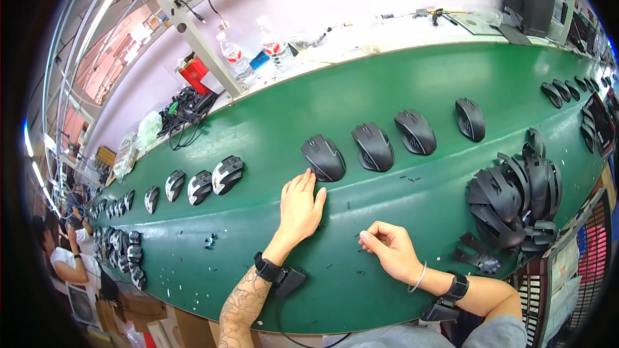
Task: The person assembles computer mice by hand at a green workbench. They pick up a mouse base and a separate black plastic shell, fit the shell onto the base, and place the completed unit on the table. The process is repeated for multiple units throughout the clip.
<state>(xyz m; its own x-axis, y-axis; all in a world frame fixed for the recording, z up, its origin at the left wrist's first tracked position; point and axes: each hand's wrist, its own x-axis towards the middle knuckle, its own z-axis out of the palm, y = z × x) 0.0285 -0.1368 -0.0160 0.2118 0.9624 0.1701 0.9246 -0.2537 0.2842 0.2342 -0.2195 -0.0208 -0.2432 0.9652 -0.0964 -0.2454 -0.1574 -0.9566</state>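
A mouse [324, 158] lies on the bench [232, 235] at frame centre, beyond the left hand [299, 209]; piled shells [495, 205] lie right.

So the black mouse [324, 158] is a chunky, curvy one, sitting flat on the green surface [258, 238], button end pointing roughly 11 o'clock, left hand [298, 209] fingertips right at its 7 o'clock edge.
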